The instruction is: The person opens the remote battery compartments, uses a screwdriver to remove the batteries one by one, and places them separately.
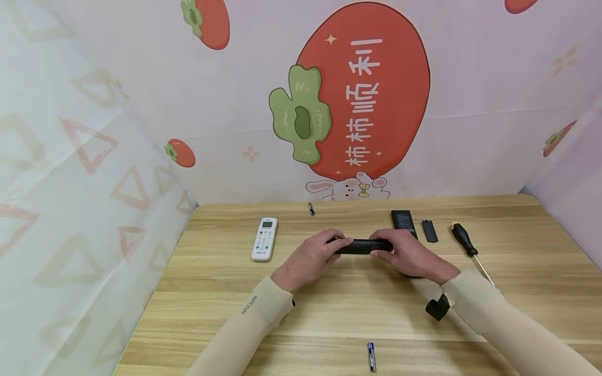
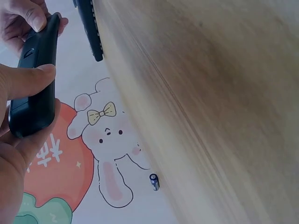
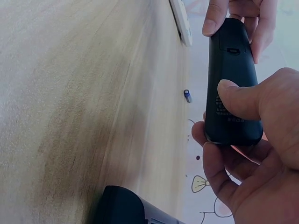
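Observation:
Both hands hold a black remote level above the middle of the wooden table. My left hand grips its left end, thumb on the back face. My right hand grips the right end. In the left wrist view the black remote lies between my left thumb and fingers. In the right wrist view the black remote shows its back with a small latch, and my right thumb presses on it.
A white remote lies at the left. A second black remote, a loose black cover and a screwdriver lie at the right. One battery is at the far edge, another battery near the front.

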The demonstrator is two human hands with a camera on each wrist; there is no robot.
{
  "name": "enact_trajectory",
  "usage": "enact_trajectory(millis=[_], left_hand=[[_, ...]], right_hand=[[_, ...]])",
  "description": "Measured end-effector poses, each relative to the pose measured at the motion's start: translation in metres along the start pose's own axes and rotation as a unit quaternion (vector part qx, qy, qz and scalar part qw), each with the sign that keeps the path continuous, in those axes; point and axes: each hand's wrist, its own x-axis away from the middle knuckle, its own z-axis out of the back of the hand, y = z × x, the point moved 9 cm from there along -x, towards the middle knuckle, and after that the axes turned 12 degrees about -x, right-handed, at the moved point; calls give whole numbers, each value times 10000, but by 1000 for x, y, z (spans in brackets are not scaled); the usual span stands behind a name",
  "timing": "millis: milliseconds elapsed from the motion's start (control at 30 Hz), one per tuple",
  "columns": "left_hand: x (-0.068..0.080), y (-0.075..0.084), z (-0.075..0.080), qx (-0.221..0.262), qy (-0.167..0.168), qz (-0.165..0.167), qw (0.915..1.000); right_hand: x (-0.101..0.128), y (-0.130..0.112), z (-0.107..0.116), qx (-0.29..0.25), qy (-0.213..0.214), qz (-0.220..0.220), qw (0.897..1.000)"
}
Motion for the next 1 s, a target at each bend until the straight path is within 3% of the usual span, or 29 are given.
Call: enact_trajectory(millis=[500,700,867,1000], left_hand=[[1,-3,3,304,89,150,9994],[3,-8,2,845,-136,470,9952],[4,-18,-4,1564,-583,1118,9796],[6,-27,-13,2265,-989,1707,9538]], right_hand=[[0,-2,3,-72,100,-36,9999],[1,0,4,-130,109,-209,9996],[2,0,6,-140,156,-163,9996],[2,-2,6,-163,128,-84,9997]])
